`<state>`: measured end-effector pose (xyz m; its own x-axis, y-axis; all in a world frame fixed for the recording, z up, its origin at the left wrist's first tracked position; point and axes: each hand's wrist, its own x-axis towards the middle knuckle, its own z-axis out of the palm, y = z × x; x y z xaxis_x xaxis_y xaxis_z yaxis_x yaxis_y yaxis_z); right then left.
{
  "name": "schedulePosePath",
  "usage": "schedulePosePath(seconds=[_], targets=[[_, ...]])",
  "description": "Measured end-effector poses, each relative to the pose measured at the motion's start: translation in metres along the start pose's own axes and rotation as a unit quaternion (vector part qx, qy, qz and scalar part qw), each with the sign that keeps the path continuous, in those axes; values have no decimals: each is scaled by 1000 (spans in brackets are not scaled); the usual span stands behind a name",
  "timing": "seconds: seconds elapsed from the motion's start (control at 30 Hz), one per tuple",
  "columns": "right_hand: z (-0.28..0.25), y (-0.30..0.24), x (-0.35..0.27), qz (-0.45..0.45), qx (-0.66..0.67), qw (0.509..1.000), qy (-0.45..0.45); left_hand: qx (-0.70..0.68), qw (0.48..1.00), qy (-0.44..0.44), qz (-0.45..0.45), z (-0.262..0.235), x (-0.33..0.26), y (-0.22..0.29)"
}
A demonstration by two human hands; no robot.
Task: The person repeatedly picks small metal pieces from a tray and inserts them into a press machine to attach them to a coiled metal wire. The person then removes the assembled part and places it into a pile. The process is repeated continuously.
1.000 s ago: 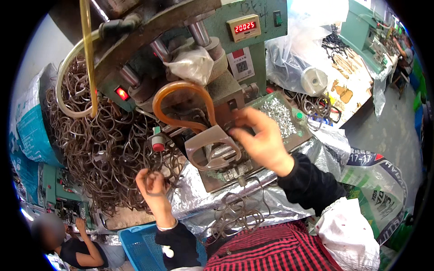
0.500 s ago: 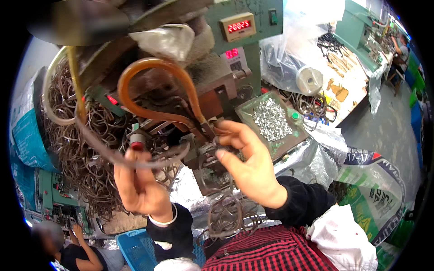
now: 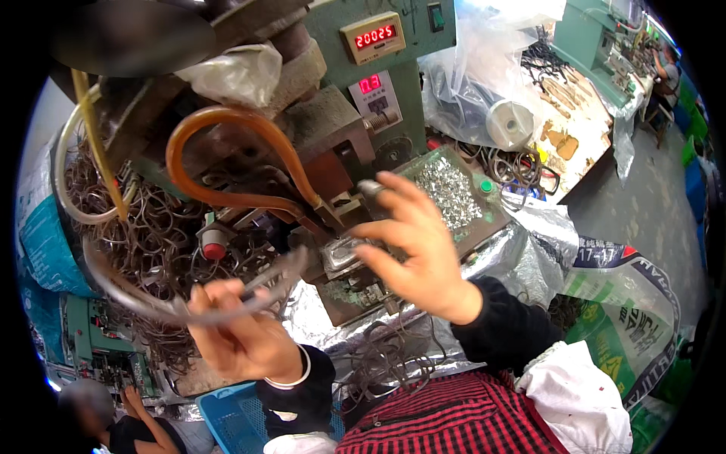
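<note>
A thin, curved grey-brown strip [image 3: 140, 303], smeared by motion, is pinched in my left hand [image 3: 249, 344], in front of the machine. My right hand [image 3: 423, 261] hovers with spread fingers over the small metal fixture [image 3: 342, 256] and appears to hold nothing. A greyish cap or band covers part of one of its fingers. Just behind the fixture, the ends of a looped orange tube [image 3: 181, 136] come down to the work spot. Whether a part lies in the fixture I cannot tell.
Left of the fixture is a red push button [image 3: 214, 250], with a large heap of curved strips [image 3: 162, 250] beyond. Small silver pieces [image 3: 450, 193] fill a tray at right. A blue basket [image 3: 227, 424] stands below; another person [image 3: 140, 431] sits at lower left.
My right hand has come away from the fixture, its fingers spreading. My left hand has lowered slightly, with the curved strip swinging down and left. The whole view has shifted a little.
</note>
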<state>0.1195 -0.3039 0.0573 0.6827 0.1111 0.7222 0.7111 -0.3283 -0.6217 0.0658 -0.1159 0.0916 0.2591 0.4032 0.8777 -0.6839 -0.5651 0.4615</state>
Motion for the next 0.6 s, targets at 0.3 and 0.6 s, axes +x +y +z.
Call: schedulePosePath(seconds=[0.3,0.6], targets=[[-13,-7,20,165,276,927,-196,120,975,-168,78,-25,-10,-14],[-38,110,-42,86,-369,925,-31,120,916,-323,204,-1,-30,-13]])
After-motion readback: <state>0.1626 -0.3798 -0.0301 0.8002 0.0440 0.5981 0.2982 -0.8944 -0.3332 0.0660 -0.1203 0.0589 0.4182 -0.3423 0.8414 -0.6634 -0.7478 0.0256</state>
